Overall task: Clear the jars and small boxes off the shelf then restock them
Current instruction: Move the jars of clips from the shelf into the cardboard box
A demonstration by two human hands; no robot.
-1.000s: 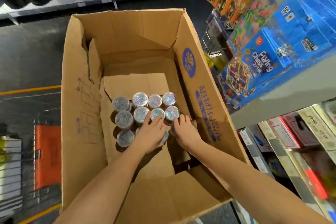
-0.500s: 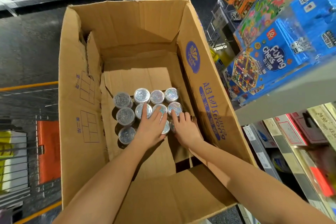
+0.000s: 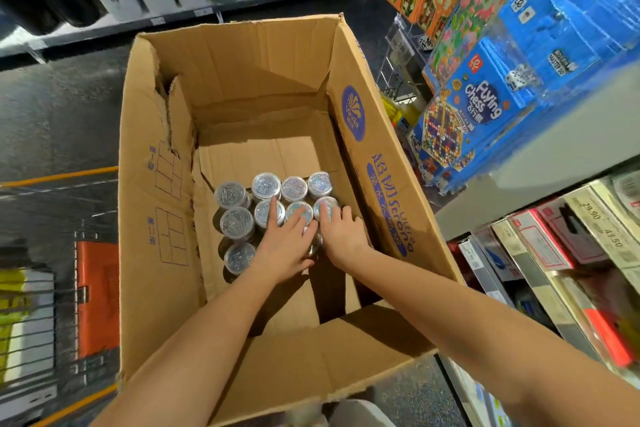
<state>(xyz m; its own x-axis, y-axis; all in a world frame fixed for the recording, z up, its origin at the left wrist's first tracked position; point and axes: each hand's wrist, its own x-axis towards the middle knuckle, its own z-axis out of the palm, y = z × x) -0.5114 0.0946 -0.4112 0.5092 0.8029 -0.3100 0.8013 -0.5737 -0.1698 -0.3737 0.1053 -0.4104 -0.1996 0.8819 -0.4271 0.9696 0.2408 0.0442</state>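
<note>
Jars (image 3: pixel 231 196) were packed upright in tight rows nr carton (image 3: pixel 242 73) wall, prob. for stability. Left hand (image 3: pixel 284 246) & right hand (image 3: pixel 341 234) were laid flat, fingers spread, on lids (image 3: pixel 296 188).

Big brown corrugated-cardboard box (image 3: pixel 242 73): matt, dry paper surface, creased & ragged along the torn left wall, w/ flat purple print. Small round clear-plastic jars (image 3: pixel 235 218) inside look smooth & glossy, lids w/ glittery holographic sheen. Blue card game boxes (image 3: pixel 485 107) at rt are shiny w/ glare; grey wire cart (image 3: pixel 34 333) reads as metal; dark speckled floor (image 3: pixel 69 114) has a dull sheen.
</note>
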